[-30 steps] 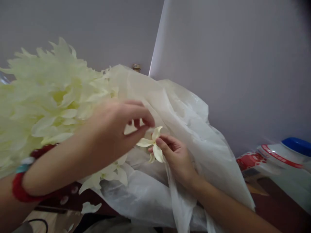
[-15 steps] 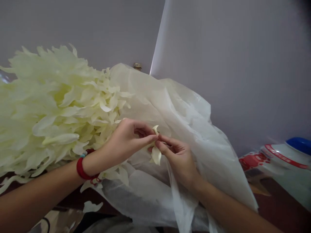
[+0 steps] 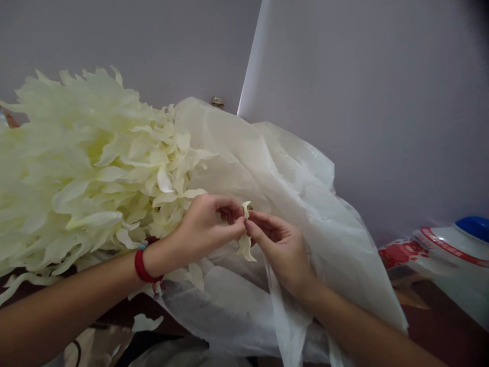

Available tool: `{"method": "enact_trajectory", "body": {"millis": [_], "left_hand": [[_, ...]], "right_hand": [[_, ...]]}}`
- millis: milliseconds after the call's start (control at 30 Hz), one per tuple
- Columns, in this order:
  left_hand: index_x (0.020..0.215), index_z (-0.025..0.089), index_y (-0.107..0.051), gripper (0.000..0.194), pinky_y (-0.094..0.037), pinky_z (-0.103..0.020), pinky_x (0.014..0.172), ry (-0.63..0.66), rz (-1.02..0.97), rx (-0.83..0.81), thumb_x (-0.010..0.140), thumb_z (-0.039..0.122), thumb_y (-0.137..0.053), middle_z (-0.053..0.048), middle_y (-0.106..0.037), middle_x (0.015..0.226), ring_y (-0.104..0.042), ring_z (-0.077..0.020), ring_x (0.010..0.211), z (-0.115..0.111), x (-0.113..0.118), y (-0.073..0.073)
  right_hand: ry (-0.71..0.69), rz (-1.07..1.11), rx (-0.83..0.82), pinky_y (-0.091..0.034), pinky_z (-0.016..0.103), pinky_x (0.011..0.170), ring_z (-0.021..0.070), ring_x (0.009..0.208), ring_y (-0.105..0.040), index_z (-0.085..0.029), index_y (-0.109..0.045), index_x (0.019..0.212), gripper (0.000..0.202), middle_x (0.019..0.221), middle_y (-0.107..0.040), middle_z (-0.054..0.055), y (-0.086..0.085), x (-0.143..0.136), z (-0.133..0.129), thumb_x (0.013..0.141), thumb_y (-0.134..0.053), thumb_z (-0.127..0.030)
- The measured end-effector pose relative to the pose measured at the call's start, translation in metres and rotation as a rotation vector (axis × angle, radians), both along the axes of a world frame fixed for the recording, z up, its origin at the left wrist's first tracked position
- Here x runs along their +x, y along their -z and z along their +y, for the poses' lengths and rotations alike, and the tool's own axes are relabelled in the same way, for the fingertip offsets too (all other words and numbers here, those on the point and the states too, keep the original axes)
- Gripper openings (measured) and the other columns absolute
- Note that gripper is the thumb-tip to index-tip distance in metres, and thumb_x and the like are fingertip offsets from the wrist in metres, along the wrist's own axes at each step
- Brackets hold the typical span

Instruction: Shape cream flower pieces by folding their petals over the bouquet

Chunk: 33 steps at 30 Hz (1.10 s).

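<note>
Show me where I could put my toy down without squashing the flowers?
A bare dark tabletop patch lies at the lower right, between the white plastic bag and the red-and-white containers. The left is crowded with the cream petal pile; the middle holds both hands pinching a small flower.

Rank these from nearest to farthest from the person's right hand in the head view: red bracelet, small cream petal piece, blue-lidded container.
1. Small cream petal piece, pinched at the right hand's fingertips.
2. Red bracelet, on the left wrist.
3. Blue-lidded container, far right.

Petal pile (image 3: 76,168) running off left frame edge; fingertips covering middle of small flower (image 3: 245,239); blue-lidded container (image 3: 454,244) being cropped at right edge.
</note>
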State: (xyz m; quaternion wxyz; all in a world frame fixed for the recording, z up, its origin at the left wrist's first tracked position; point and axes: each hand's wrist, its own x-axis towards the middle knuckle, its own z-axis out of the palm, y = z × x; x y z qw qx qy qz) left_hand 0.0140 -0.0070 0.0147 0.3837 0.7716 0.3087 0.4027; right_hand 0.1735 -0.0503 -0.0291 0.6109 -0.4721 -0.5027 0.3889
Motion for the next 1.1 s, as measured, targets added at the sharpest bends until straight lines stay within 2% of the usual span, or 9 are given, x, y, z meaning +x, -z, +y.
{"method": "enact_trajectory", "body": {"millis": [100, 200, 333, 433, 667, 933, 1100], "left_hand": [[0.068, 0.014, -0.070, 0.008, -0.045, -0.020, 0.060, -0.022, 0.035, 0.024, 0.074, 0.016, -0.065, 0.000, -0.068, 0.063, -0.058, -0.0105, 0.062, -0.001, 0.002, 0.004], [0.067, 0.013, -0.070, 0.008, -0.042, -0.020, 0.059, -0.030, 0.069, 0.039, 0.072, 0.014, -0.064, 0.000, -0.066, 0.063, -0.056, -0.0103, 0.062, -0.002, 0.004, 0.008], [0.063, 0.014, -0.068, 0.009, -0.041, -0.020, 0.059, -0.019, 0.094, 0.047, 0.072, 0.013, -0.064, 0.001, -0.065, 0.061, -0.056, -0.0101, 0.062, -0.003, 0.006, 0.009], [0.062, 0.014, -0.066, 0.009, -0.040, -0.020, 0.060, -0.027, 0.103, 0.052, 0.070, 0.011, -0.064, 0.002, -0.064, 0.061, -0.055, -0.0096, 0.062, -0.004, 0.007, 0.009], [0.062, 0.014, -0.067, 0.010, -0.040, -0.020, 0.060, -0.027, 0.133, 0.045, 0.070, 0.010, -0.065, 0.002, -0.065, 0.061, -0.056, -0.0101, 0.062, -0.001, 0.006, 0.011], [0.061, 0.015, -0.067, 0.010, -0.039, -0.022, 0.059, -0.032, 0.156, 0.044, 0.070, 0.011, -0.064, 0.002, -0.065, 0.061, -0.057, -0.0119, 0.063, 0.001, 0.005, 0.014], [0.063, 0.016, -0.068, 0.009, -0.044, -0.023, 0.063, 0.015, 0.135, 0.052, 0.070, 0.011, -0.065, 0.001, -0.069, 0.065, -0.061, -0.0131, 0.065, 0.000, 0.003, 0.013]], "right_hand": [[0.064, -0.074, 0.013, -0.060, 0.034, 0.063, 0.0200, 0.064, -0.074, -0.024, -0.081, 0.089, 0.021, 0.077, -0.082, 0.003, -0.001, -0.002, -0.004, 0.068, -0.080, -0.027], [0.099, -0.120, 0.004, -0.057, 0.033, 0.063, 0.0197, 0.062, -0.073, -0.024, -0.079, 0.085, 0.020, 0.071, -0.080, 0.000, -0.001, -0.002, -0.004, 0.065, -0.077, -0.021], [0.071, -0.115, -0.038, -0.055, 0.030, 0.058, 0.0192, 0.060, -0.071, -0.023, -0.072, 0.071, 0.006, 0.067, -0.076, 0.001, -0.001, 0.001, 0.001, 0.066, -0.073, -0.025], [0.029, -0.084, -0.056, -0.055, 0.030, 0.062, 0.0184, 0.062, -0.070, -0.023, -0.066, 0.065, 0.009, 0.067, -0.073, 0.001, -0.002, 0.003, 0.006, 0.067, -0.072, -0.030], [-0.003, -0.050, -0.087, -0.053, 0.030, 0.062, 0.0173, 0.062, -0.066, -0.024, -0.065, 0.065, 0.013, 0.067, -0.071, 0.000, -0.001, 0.005, 0.009, 0.068, -0.073, -0.033], [-0.032, -0.034, -0.145, -0.051, 0.028, 0.060, 0.0176, 0.064, -0.067, -0.022, -0.069, 0.069, 0.017, 0.073, -0.076, 0.003, 0.003, 0.008, 0.012, 0.068, -0.079, -0.035], [-0.030, -0.008, -0.191, -0.047, 0.026, 0.053, 0.0146, 0.054, -0.063, -0.020, -0.067, 0.068, 0.019, 0.062, -0.071, -0.001, 0.004, 0.015, 0.019, 0.067, -0.080, -0.034]]}}
